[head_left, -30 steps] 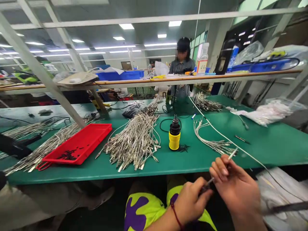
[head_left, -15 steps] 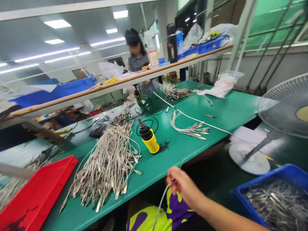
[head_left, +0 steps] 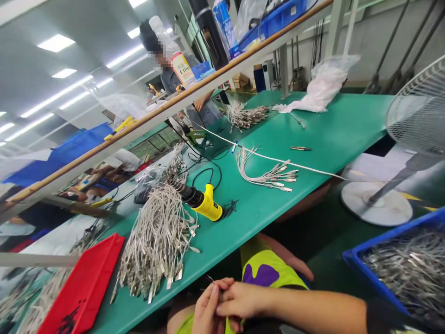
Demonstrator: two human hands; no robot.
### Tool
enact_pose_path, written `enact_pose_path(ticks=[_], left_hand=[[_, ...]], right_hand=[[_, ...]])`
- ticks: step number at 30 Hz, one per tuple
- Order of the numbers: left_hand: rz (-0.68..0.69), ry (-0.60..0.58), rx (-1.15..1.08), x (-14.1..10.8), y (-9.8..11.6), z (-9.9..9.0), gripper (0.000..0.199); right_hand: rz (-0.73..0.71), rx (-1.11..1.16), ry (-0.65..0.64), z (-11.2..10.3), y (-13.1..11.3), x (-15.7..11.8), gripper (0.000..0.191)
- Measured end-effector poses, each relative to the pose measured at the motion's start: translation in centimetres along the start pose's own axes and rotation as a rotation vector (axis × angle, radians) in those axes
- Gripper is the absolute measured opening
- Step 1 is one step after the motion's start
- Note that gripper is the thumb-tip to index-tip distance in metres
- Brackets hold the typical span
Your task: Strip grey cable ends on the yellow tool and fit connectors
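My left hand and my right hand meet low in front, over my lap below the table edge. Both have their fingers closed together around a cable, whose thin wire end pokes out above the fingertips; the rest of it is hidden by the hands. Beyond them on the green table is a yellow heat gun with a black nozzle. Small black tube pieces lie beside it. To its left spreads a large heap of grey-white cables with metal connectors.
A small bundle of cables and a pen-like tool lie on the table. A red tray stands left. At right are a blue bin of cables and a fan. A person works behind the shelf.
My right hand has moved down and left, and my left hand has come into view against it. The view has tilted and shifted.
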State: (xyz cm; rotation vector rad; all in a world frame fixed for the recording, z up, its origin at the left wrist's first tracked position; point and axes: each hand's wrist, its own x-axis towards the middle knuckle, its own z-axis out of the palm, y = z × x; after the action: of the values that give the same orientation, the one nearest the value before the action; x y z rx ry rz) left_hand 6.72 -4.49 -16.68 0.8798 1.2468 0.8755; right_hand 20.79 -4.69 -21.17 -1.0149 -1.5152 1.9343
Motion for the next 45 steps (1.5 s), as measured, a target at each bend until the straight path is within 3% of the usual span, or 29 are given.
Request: enact_pose_path(ticks=[2, 4, 7, 9, 11, 14, 18, 22, 25, 28, 31, 34, 37, 41, 45], left_hand=[[0.010, 0.057, -0.090, 0.9, -0.4, 1.1, 0.040], [0.006, 0.097, -0.194, 1.5, -0.9, 1.6, 0.040], [-0.040, 0.007, -0.265, 1.6, -1.4, 2.4, 0.041], [-0.075, -0.095, -0.255, 1.2, -1.5, 3.2, 0.041], [-0.100, -0.161, -0.289, 0.6, -1.4, 3.8, 0.040], [-0.118, -0.214, -0.444, -0.3, -1.5, 3.6, 0.035], [-0.107, -0.268, -0.661, -0.5, -2.0, 1.1, 0.029], [-0.133, -0.308, -0.785, 0.3, -2.8, -1.7, 0.031], [-0.107, -0.270, -0.794, 0.7, -2.7, -2.8, 0.026], [0.025, -0.269, -0.663, 0.7, -1.4, -3.3, 0.026], [0.180, -0.287, -0.342, 0.3, 1.3, -3.8, 0.034], [0.387, -0.231, -0.015, -0.5, 4.1, -4.4, 0.034], [0.568, -0.122, 0.147, -1.6, 5.9, -5.2, 0.030], [0.626, -0.014, 0.296, -2.9, 6.4, -6.2, 0.027], [0.638, 0.017, 0.425, -3.4, 6.3, -7.0, 0.025]], right_hand=[[-0.019, -0.096, 0.154, -3.9, -0.9, -1.3, 0.025], [-0.014, -0.232, 0.448, -8.5, -1.6, -1.6, 0.031], [0.032, -0.459, 0.756, -14.2, -2.8, 0.2, 0.034], [0.085, -0.613, 0.832, -16.2, -3.6, 2.2, 0.028], [0.136, -0.746, 0.861, -16.6, -4.2, 4.1, 0.027], [0.175, -0.864, 0.880, -15.8, -4.4, 5.8, 0.030], [0.117, -0.827, 0.928, -15.1, -4.4, 6.4, 0.027], [-0.038, -0.582, 1.017, -14.9, -4.2, 5.7, 0.025], [-0.166, -0.295, 1.052, -13.4, -3.9, 4.7, 0.032], [-0.271, -0.008, 1.013, -10.3, -3.8, 4.1, 0.052], [-0.296, 0.167, 0.903, -6.5, -4.5, 3.7, 0.058], [-0.277, 0.312, 0.802, -2.8, -6.1, 3.3, 0.043], [-0.322, 0.519, 0.763, 0.5, -7.7, 2.6, 0.023], [-0.398, 0.560, 0.742, 4.1, -8.3, 2.1, 0.016], [-0.392, 0.538, 0.710, 5.9, -8.0, 2.4, 0.016]])
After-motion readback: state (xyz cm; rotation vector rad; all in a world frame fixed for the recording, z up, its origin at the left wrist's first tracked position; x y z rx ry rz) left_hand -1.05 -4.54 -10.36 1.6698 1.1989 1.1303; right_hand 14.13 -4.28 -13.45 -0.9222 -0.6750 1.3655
